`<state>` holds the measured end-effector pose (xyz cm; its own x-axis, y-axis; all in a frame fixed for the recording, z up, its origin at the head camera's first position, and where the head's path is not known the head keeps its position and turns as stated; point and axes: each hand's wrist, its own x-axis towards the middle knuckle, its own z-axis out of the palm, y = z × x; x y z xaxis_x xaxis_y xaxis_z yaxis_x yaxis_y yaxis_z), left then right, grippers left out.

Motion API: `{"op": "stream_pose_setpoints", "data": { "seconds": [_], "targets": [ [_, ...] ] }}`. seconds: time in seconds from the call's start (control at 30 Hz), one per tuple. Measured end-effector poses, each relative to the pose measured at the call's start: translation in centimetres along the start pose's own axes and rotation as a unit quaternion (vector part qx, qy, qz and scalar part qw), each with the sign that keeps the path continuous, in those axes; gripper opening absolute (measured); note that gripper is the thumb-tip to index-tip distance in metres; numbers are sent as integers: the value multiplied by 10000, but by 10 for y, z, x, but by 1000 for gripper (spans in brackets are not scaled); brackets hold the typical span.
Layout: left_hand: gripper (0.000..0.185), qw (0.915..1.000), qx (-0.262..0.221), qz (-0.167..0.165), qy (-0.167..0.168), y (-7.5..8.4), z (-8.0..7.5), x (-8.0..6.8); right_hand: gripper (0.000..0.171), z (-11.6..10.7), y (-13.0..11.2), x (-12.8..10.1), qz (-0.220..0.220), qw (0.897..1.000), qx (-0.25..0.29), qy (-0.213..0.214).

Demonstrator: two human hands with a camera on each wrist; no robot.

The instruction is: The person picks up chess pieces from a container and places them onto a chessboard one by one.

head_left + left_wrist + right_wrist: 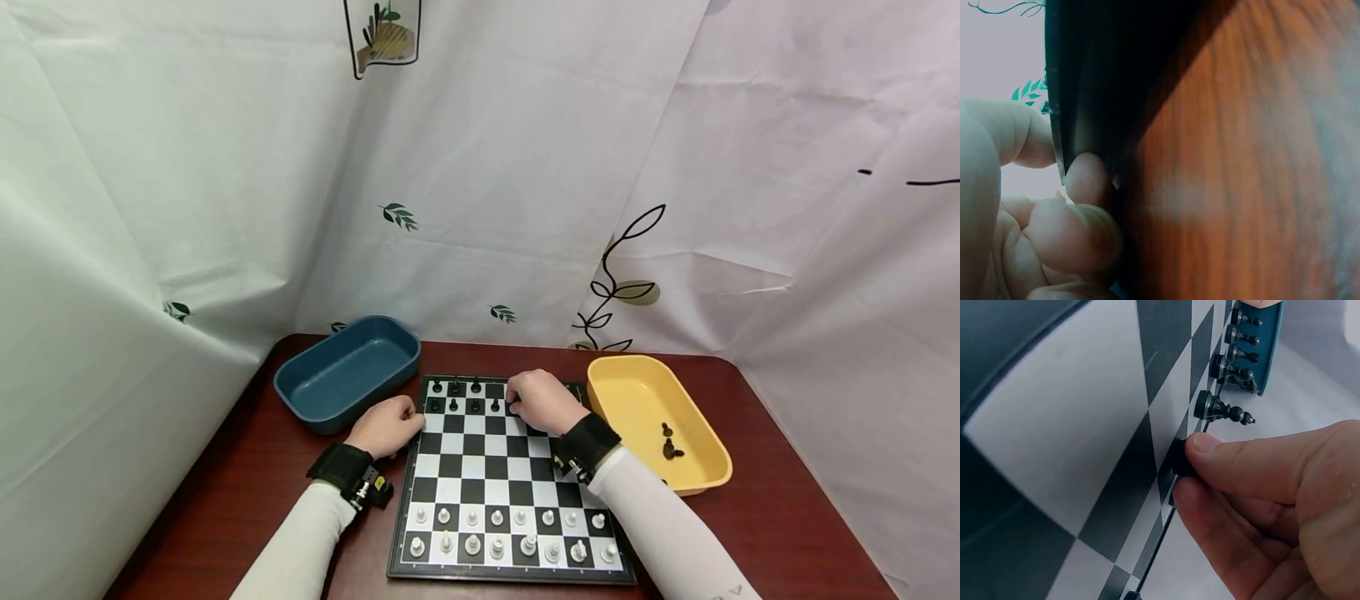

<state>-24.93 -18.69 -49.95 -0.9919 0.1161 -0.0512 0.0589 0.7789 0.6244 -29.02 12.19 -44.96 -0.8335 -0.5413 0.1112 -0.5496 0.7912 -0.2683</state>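
The left hand is seen left of centre in the head view, curled at the left edge of the chessboard, w/ fingertips pressed against the board's dark rim in the left wrist view; nothing is held in it, the board is only steadied. Just right of centre, the right hand is curled over the far rows, thumb and forefinger pinched on a black piece that is mostly hidden, so its kind can't be told. It appears to stand upright on its square, long axis vertical to the board, top pointing up into the fingers.

Risks, as judged: the grip is taken low and tight, so the piece could be tipped or dropped if lifted at a slant. The neighbouring black pieces stand close and could be knocked by knuckles. The board may be shifted if the left hand's pressure is eased. At far right, the yellow tray holds a few black pieces already.
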Motion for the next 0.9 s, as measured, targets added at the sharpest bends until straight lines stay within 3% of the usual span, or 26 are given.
{"op": "stream_pose_setpoints", "data": {
  "seconds": [0.57,0.9],
  "targets": [
    [25,10000,-3,6,3,1,1,0,15,3,4,-3,170,9995,257,-92],
    [25,10000,2,7,9,0,0,0,23,-6,6,-15,246,9997,3,5]
  ]
}}
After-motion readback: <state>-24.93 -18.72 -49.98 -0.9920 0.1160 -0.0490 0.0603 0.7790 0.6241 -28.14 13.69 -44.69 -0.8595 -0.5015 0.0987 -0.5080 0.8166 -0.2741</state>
